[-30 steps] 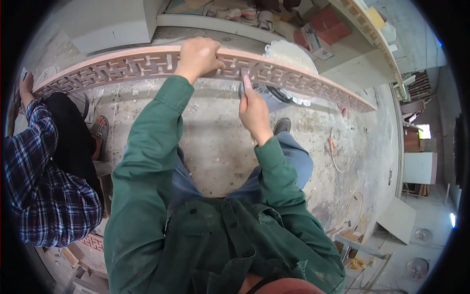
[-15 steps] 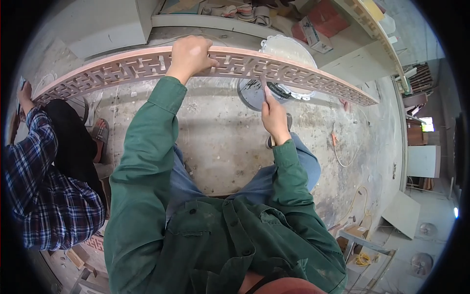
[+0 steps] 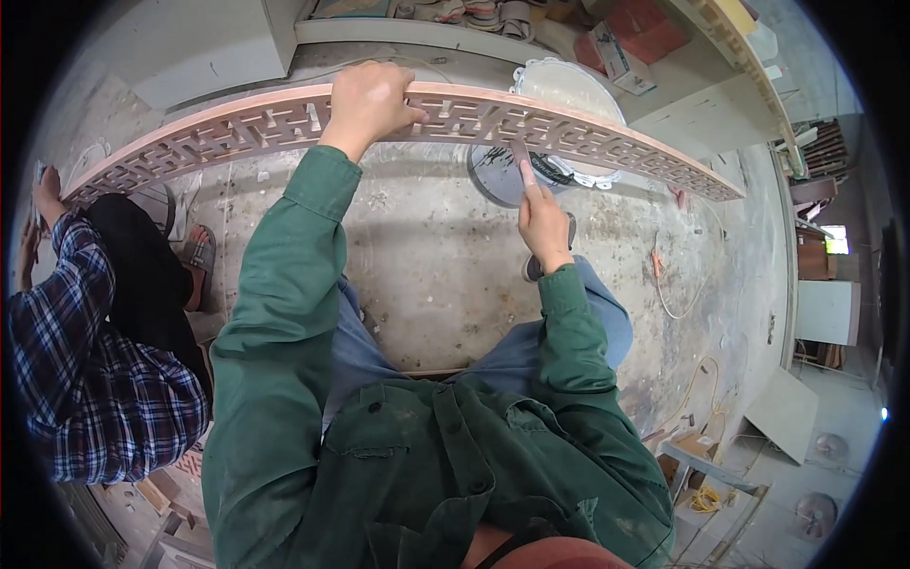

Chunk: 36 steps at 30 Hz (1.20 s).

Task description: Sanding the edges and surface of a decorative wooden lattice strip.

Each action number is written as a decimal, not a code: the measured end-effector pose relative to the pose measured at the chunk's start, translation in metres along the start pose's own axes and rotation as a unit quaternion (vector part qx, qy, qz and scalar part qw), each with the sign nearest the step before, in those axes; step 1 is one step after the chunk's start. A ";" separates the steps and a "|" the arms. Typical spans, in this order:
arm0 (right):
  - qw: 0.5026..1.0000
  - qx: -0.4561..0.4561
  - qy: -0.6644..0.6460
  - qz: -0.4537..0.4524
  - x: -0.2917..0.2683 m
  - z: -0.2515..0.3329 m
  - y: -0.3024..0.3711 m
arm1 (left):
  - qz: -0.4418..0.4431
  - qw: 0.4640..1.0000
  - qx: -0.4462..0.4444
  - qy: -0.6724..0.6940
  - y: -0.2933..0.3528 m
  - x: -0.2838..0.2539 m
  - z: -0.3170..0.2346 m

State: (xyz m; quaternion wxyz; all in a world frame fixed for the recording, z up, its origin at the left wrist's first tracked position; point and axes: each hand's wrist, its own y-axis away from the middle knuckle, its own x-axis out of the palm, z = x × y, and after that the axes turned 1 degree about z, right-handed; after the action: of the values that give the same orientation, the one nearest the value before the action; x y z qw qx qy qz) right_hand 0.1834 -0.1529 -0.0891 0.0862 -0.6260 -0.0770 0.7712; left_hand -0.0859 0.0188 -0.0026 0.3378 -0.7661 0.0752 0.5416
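Note:
A long pinkish-brown wooden fretwork panel (image 3: 445,121) stretches across in front of me, standing on its long edge. My left hand (image 3: 370,104) is closed over its upper edge, left of the middle, with the thumb against the openwork face. My right hand (image 3: 545,228) is closed round a thin flat tool, its index finger stretched along it. The narrow tip of the flat tool (image 3: 520,152) meets the lower part of the panel. Whether it is a file or a scraper cannot be made out.
A co-worker in a plaid shirt (image 3: 114,398) sits at my left, hands by the panel's left end. Behind the panel are a round white scalloped-rim piece (image 3: 573,90) and a grey round container (image 3: 495,178). An orange-ended cord (image 3: 657,266) lies on the floor at right.
The view has shifted slightly. My right hand has moved a little to the right, its index finger now straighter along the tool. My left hand keeps its hold on the panel.

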 end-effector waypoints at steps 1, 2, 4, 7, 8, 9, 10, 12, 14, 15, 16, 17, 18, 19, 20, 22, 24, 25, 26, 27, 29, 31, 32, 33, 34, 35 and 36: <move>1.000 0.006 -0.022 0.000 0.000 0.001 0.000 | 0.004 1.000 -0.003 -0.001 -0.001 0.000 -0.001; 1.000 0.005 -0.022 0.000 0.002 0.002 -0.001 | 0.008 1.000 -0.006 -0.001 -0.002 0.000 -0.001; 0.989 0.016 -0.148 -0.024 0.007 0.008 -0.004 | 0.005 1.000 -0.004 -0.003 -0.003 0.002 -0.001; 0.989 0.003 -0.143 -0.024 0.008 0.025 -0.005 | 0.008 1.000 -0.003 0.003 0.000 0.001 0.000; 0.992 0.013 -0.126 -0.007 0.003 0.028 -0.007 | 0.009 1.000 -0.009 0.008 0.001 0.000 0.001; 0.992 0.013 -0.126 -0.007 0.002 0.025 -0.007 | 0.008 1.000 -0.009 0.008 0.001 -0.001 0.000; 0.993 0.025 -0.111 -0.021 0.002 0.019 -0.007 | 0.015 1.000 -0.012 0.006 0.001 -0.002 -0.001; 0.994 0.039 -0.087 -0.061 -0.004 0.008 -0.011 | 0.021 1.000 -0.017 0.001 0.000 -0.001 0.000; 0.993 0.078 -0.085 -0.030 -0.009 0.008 -0.017 | 0.005 1.000 -0.003 0.003 -0.003 0.002 -0.002; 0.990 0.118 -0.082 0.000 -0.012 0.008 -0.020 | 0.006 1.000 -0.002 0.004 -0.003 0.002 -0.002; 0.998 0.050 -0.042 -0.014 -0.002 0.009 -0.019 | 0.011 1.000 -0.006 0.004 -0.003 0.001 -0.002; 0.999 0.042 -0.034 0.002 0.003 0.023 -0.019 | 0.018 1.000 -0.009 0.004 -0.003 0.001 -0.002; 0.999 0.034 -0.025 0.019 0.003 0.034 -0.020 | 0.020 1.000 -0.008 0.006 -0.002 -0.001 -0.002; 0.999 0.039 -0.019 0.026 0.002 0.034 -0.022 | 0.029 0.999 -0.017 0.009 -0.001 -0.002 -0.002; 0.999 0.038 -0.017 0.034 0.000 0.030 -0.023 | 0.037 0.999 -0.027 0.010 0.000 -0.004 0.000; 0.999 0.025 -0.043 0.005 -0.008 0.008 -0.027 | 0.033 0.999 -0.020 0.008 0.000 -0.004 0.000; 0.997 0.065 -0.031 0.005 -0.006 0.003 -0.033 | 0.027 1.000 -0.014 0.005 -0.003 -0.001 -0.001; 0.994 0.104 -0.018 0.005 -0.005 0.001 -0.034 | 0.029 1.000 -0.009 0.005 -0.004 0.000 -0.002; 0.991 0.131 -0.017 0.019 -0.002 0.012 -0.036 | 0.032 0.999 -0.008 0.003 -0.003 0.002 -0.001; 0.995 0.095 -0.023 0.013 0.005 0.022 -0.033 | 0.031 0.999 -0.007 0.004 -0.004 0.001 -0.003; 0.998 0.053 -0.015 -0.024 0.019 0.039 -0.024 | 0.040 0.999 -0.021 -0.001 -0.003 -0.001 -0.003; 0.998 0.045 -0.033 0.002 0.006 0.026 -0.026 | 0.026 0.999 -0.019 -0.003 0.000 0.000 0.002; 0.996 0.071 -0.028 0.034 0.000 0.012 -0.030 | 0.010 1.000 -0.015 -0.002 0.000 0.000 0.002; 0.997 0.074 -0.030 0.014 -0.005 -0.004 -0.036 | 0.010 1.000 -0.012 0.002 -0.001 0.000 -0.001; 0.997 0.077 -0.031 -0.006 -0.005 -0.015 -0.037 | 0.011 1.000 -0.006 0.004 -0.002 0.000 -0.004; 0.995 0.096 -0.013 0.013 -0.003 -0.009 -0.039 | 0.011 1.000 -0.004 0.003 -0.003 0.000 -0.004; 0.995 0.093 -0.013 0.012 0.001 0.004 -0.037 | 0.009 1.000 -0.005 0.002 -0.003 0.002 -0.004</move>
State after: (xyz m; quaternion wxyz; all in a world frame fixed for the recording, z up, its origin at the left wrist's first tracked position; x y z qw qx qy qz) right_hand 0.1808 -0.1168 -0.0814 0.1337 -0.6061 0.0019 0.7840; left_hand -0.0812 0.0189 -0.0021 0.3287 -0.7680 0.0798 0.5438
